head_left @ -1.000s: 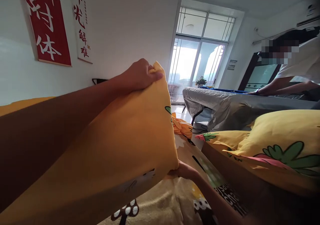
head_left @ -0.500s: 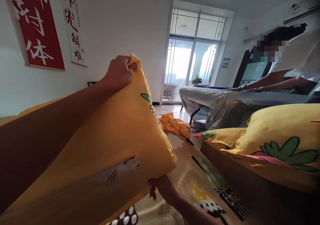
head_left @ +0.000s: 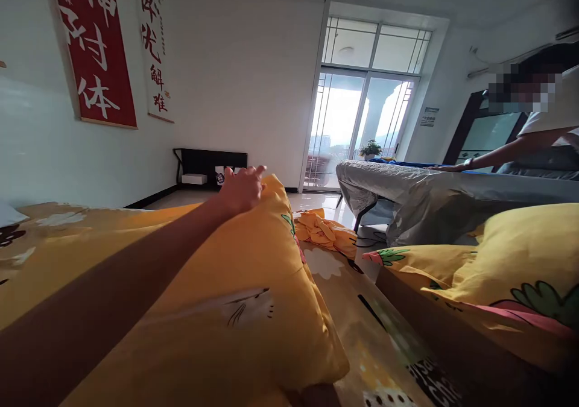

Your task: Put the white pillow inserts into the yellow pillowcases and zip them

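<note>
A plump yellow pillow [head_left: 212,256] with a whiskered face print lies in front of me on the patterned bedspread [head_left: 330,274]. My left hand [head_left: 244,189] is at the pillow's far upper corner, fingers apart and partly lifted, not wrapped round the cloth. At the bottom edge, my right hand [head_left: 316,395] shows only as a dark sliver beneath the near corner. Its fingers are hidden by the pillow and the frame edge.
More yellow pillows [head_left: 529,262] are piled on the right. Crumpled orange cloth [head_left: 323,229] lies past the bedspread's printed part. Behind it stands a table [head_left: 407,184] under a silvery cover, where a person [head_left: 552,117] leans over. A low black rack [head_left: 208,163] stands by the wall.
The pillow has come down from its raised, tilted position to lie flatter. My left hand has lowered and loosened from its corner. My right hand has dropped almost out of view.
</note>
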The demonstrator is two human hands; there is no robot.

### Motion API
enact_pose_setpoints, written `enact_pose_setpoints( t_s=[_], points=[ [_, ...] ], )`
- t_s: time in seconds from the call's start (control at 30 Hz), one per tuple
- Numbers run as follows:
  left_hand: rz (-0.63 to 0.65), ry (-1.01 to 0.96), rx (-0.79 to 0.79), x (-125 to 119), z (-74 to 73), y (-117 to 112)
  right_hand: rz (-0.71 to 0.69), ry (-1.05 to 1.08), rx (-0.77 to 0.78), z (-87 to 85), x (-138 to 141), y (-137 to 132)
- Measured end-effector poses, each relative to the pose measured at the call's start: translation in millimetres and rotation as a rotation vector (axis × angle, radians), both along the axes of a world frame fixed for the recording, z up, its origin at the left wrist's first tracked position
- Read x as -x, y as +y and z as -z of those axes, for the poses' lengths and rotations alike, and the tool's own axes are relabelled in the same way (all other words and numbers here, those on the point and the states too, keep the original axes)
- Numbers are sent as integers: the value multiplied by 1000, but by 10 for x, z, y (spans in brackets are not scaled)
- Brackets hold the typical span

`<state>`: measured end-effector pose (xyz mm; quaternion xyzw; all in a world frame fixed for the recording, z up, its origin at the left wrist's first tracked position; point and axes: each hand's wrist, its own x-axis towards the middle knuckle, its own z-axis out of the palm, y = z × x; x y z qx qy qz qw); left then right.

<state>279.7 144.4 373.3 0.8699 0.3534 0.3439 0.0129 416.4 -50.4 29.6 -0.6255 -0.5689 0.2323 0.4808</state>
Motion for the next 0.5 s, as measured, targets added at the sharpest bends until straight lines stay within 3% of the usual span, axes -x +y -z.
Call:
enact_pose_setpoints(
  t_s=[0.07, 0.1, 0.17, 0.23, 0.3, 0.4, 0.5],
  points=[
    [67, 200, -200, -68, 429, -25, 38, -48, 3, 104, -20, -89],
    [123, 297, -228, -57, 676, -23, 64, -78, 13, 148, -25, -126],
    [182, 458, -129, 67, 1205, 24, 130, -176, 87, 208, -23, -178],
    [142, 585, 31, 306, 1720, 109, 165, -311, 240, 232, -10, -201],
    [137, 622, 152, 612, 2137, 182, 162, -449, 376, 232, 6, -206],
    [89, 524, 120, 1115, 2462, 220, 143, -528, 462, 214, 11, -223],
    [-59, 511, 89, 1672, 2491, 261, 150, -556, 480, 150, -80, -296]
  ],
)
